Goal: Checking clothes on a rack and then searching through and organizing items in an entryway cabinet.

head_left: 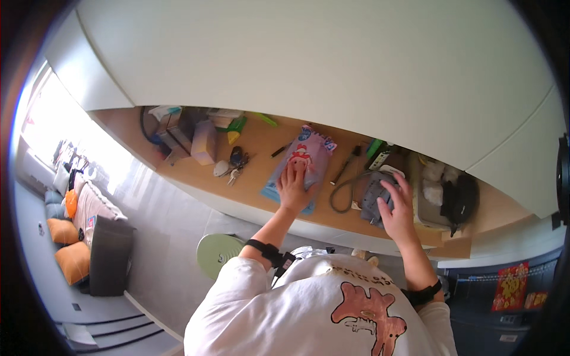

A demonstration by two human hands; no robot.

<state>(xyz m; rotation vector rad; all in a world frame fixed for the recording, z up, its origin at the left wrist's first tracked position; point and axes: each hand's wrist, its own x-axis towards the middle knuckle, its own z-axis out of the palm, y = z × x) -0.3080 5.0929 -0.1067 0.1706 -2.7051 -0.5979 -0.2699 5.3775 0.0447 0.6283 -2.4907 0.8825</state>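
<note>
My left hand lies on a soft purple plastic package with a red and white cartoon figure and a light blue lower edge. Its fingers are stretched out over the front of the package. At the right, my right hand is over a dark grey item, thumb and fingers apart. A grey cord or strap loops out beside that item; its exact kind I cannot make out. Between the two lies a black pen or marker. Left of the package are keys with round fobs.
The wooden shelf sits under white cabinet doors. A pale purple box stands at its left; a clear bin and a black pouch at its right. A green round stool stands below, and a sofa with orange cushions far left.
</note>
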